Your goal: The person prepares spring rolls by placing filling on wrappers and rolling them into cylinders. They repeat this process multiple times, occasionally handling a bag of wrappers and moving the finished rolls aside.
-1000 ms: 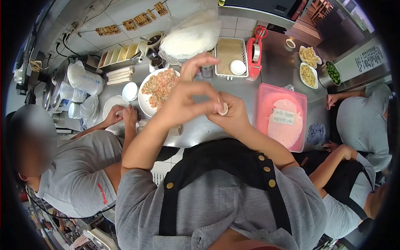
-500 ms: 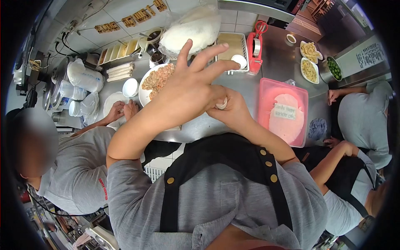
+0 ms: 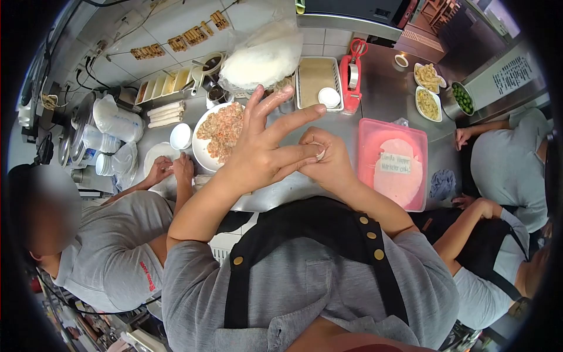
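My left hand (image 3: 267,146) is raised above the steel counter, its upper fingers spread while the thumb and index finger pinch at a small whitish piece (image 3: 320,152). My right hand (image 3: 328,161) is curled round that same piece from the other side. Most of the piece is hidden by the fingers, so I cannot make out its full shape. Behind my left hand lies a white plate with a pinkish, chopped filling (image 3: 218,132). To the right of my right hand sits a pink plastic container (image 3: 422,170) with round pink sheets and a handwritten label.
A co-worker's hands (image 3: 170,170) work beside a white bowl (image 3: 181,136) at left. Farther back are a bag of white food (image 3: 258,64), a basket tray (image 3: 314,79) and a red tape dispenser (image 3: 352,82). Other people stand at right, near small dishes (image 3: 428,102).
Both hands have shifted slightly, and the left hand's spread fingers sit lower. The whitish piece shows a little differently between the fingers. The view has moved slightly.
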Demonstrator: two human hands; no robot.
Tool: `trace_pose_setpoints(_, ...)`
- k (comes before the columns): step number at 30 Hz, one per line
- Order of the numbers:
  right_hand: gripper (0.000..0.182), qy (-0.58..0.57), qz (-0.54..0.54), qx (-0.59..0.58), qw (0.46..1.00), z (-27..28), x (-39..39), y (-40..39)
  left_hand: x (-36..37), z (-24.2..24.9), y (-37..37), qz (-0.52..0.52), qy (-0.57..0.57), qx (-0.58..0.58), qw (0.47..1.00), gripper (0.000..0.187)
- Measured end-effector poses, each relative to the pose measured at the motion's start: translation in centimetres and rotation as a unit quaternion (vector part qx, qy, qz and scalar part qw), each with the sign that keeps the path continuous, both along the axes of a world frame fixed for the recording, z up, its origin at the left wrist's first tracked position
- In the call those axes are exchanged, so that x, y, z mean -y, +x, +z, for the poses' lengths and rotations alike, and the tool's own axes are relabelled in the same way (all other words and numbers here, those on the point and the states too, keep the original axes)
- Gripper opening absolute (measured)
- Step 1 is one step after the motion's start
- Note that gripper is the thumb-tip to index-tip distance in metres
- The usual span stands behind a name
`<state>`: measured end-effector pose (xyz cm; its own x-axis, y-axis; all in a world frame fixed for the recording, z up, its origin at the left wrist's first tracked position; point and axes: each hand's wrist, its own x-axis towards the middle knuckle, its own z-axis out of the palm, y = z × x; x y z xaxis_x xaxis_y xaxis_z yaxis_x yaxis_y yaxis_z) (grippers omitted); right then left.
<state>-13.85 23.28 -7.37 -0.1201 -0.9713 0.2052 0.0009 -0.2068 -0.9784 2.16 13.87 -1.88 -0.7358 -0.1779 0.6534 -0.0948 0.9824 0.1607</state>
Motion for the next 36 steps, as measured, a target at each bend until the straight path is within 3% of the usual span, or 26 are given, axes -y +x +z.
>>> trace_pose_setpoints(4, 0.019, -0.007, 0.034, 0.016, 0.999, -0.7, 0.3, -0.1, 0.4, 0.6, 0.0, -0.011, 0.080, 0.010, 0.997, 0.014)
trace_pose_setpoints(5, 0.019, -0.006, 0.034, 0.016, 0.999, -0.7, 0.4, -0.1, 1.4, -1.2, 0.1, -0.088, 0.317, -0.063, 0.942, 0.019)
trace_pose_setpoints(6, 0.020, -0.020, 0.005, 0.018, 1.000, -0.6, 0.7, -0.1, 2.2, -3.0, -0.1, -0.162, 0.529, -0.132, 0.822, 0.027)
trace_pose_setpoints(7, 0.023, -0.031, -0.025, 0.020, 0.999, -0.5, 0.8, -0.2, 2.3, -4.7, -0.3, -0.165, 0.529, -0.132, 0.822, 0.027)
trace_pose_setpoints(8, 0.023, -0.033, -0.028, 0.018, 0.999, -0.1, 0.8, -0.6, 2.2, -6.6, -0.7, -0.197, 0.695, -0.140, 0.677, 0.043)
trace_pose_setpoints(9, 0.025, -0.002, -0.031, 0.092, 0.995, 0.6, 0.9, -1.0, 1.9, -8.2, -1.2, -0.219, 0.827, -0.141, 0.499, 0.060)
trace_pose_setpoints(10, 0.030, 0.030, -0.034, 0.167, 0.985, 1.1, 1.0, -1.4, 0.9, -9.6, -1.6, -0.222, 0.826, -0.140, 0.499, 0.060)
trace_pose_setpoints(12, 0.038, -0.006, -0.057, 0.196, 0.979, 1.1, 1.5, -2.1, -1.7, -12.2, -2.0, -0.181, 0.677, 0.039, 0.712, 0.069)
trace_pose_setpoints(15, 0.051, -0.071, -0.063, 0.255, 0.962, 0.8, 1.3, -3.6, 0.5, -15.2, -0.9, -0.158, 0.722, 0.134, 0.660, 0.074)
trace_pose_setpoints(16, 0.055, -0.105, -0.046, 0.284, 0.952, 0.8, 1.1, -4.6, 2.0, -13.3, -0.2, -0.110, 0.685, 0.164, 0.701, 0.078)
trace_pose_setpoints(17, 0.059, -0.138, -0.026, 0.313, 0.939, 0.9, 1.0, -5.5, 3.4, -11.1, 0.9, -0.092, 0.709, 0.156, 0.681, 0.074)
trace_pose_setpoints(18, 0.085, -0.125, 0.005, 0.271, 0.954, 1.4, 0.3, -6.3, 5.0, -9.1, 1.9, -0.073, 0.731, 0.144, 0.663, 0.070)
trace_pose_setpoints(19, 0.085, -0.124, 0.020, 0.270, 0.955, 1.3, -0.4, -6.9, 6.2, -7.8, 3.3, -0.082, 0.725, 0.104, 0.676, 0.057)
trace_pose_setpoints(20, 0.099, -0.102, 0.084, 0.312, 0.941, 1.0, -1.0, -7.5, 7.2, -6.6, 4.3, -0.089, 0.716, 0.063, 0.690, 0.044)
trace_pose_setpoints(21, 0.113, -0.080, 0.146, 0.352, 0.921, 0.9, -1.4, -7.8, 7.9, -4.8, 4.8, -0.079, 0.713, 0.051, 0.695, 0.044)
trace_pose_setpoints(22, 0.131, -0.032, 0.208, 0.369, 0.905, 1.0, -1.7, -7.9, 8.4, -2.7, 5.3, -0.091, 0.653, 0.054, 0.750, 0.038)
trace_pose_setpoints(23, 0.131, -0.030, 0.221, 0.369, 0.902, -0.3, -1.0, -8.8, 8.8, -0.9, 5.8, -0.103, 0.588, 0.060, 0.800, 0.032)
trace_pose_setpoints(25, 0.129, 0.090, 0.500, 0.408, 0.759, -4.7, 0.8, -10.6, 9.3, 2.0, 5.8, -0.095, 0.564, 0.109, 0.813, 0.035)
trace_pose_setpoints(26, 0.129, 0.094, 0.503, 0.406, 0.757, -5.1, 1.8, -10.5, 9.2, 2.8, 5.4, -0.096, 0.540, 0.163, 0.820, 0.038)
trace_pose_setpoints(28, 0.117, 0.225, 0.531, 0.253, 0.777, -5.4, 4.0, -9.0, 8.7, 3.3, 3.9, -0.092, 0.492, 0.196, 0.843, 0.038)
trace_pose_setpoints(29, 0.117, 0.226, 0.539, 0.250, 0.772, -5.7, 4.9, -7.8, 8.6, 3.6, 3.3, -0.085, 0.440, 0.234, 0.863, 0.039)
trace_pose_setpoints(31, 0.097, 0.170, 0.500, 0.101, 0.843, -5.8, 6.8, -4.4, 9.1, 2.1, 3.4, -0.098, 0.433, 0.228, 0.867, 0.050)
trace_pose_setpoints(32, 0.068, 0.150, 0.444, 0.105, 0.877, -5.1, 6.8, -2.8, 9.9, 1.7, 4.0, -0.138, 0.531, 0.201, 0.812, 0.053)
trace_pose_setpoints(33, 0.068, 0.145, 0.454, 0.105, 0.873, -5.4, 6.9, -2.1, 11.3, 1.1, 4.6, -0.179, 0.618, 0.169, 0.746, 0.057)
trace_pose_setpoints(34, 0.058, 0.138, 0.392, 0.095, 0.905, -6.0, 6.9, -1.6, 14.3, -0.1, 6.4, -0.166, 0.614, 0.156, 0.756, 0.058)
trace_pose_setpoints(36, 0.034, 0.120, 0.279, 0.088, 0.949, -7.3, 6.7, -0.9, 18.1, -1.1, 10.6, 0.084, 0.634, 0.100, 0.763, 0.053)
